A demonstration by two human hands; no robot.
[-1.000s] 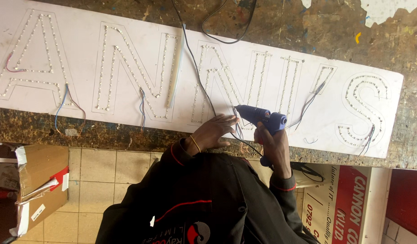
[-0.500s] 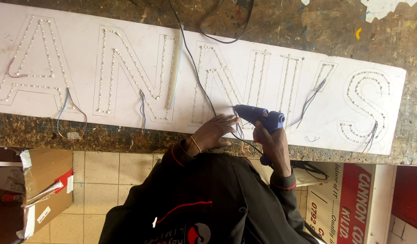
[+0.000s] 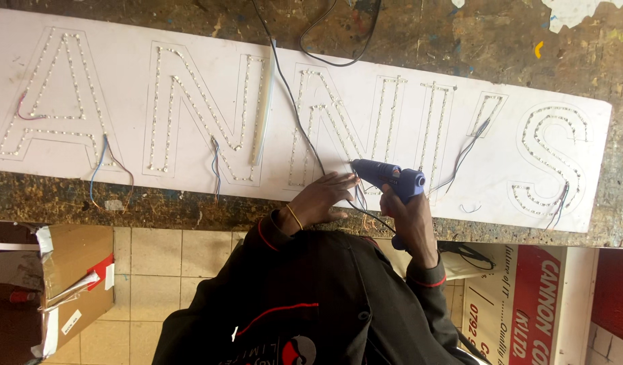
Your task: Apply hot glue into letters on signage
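Glue gun (image 3: 386, 177) in right hand (image 3: 409, 220) — nozzle points left.

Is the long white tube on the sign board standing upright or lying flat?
Lying flat. The white tube rests lengthwise on the white board, between two outlined letters, away from both hands.

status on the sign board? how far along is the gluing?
Done: small lights line every letter outline on the white board. In hand: the right hand aims a blue glue gun at the middle letter's foot, left hand pressing beside it. Left: loose wire tails hang off several letters, unjoined.
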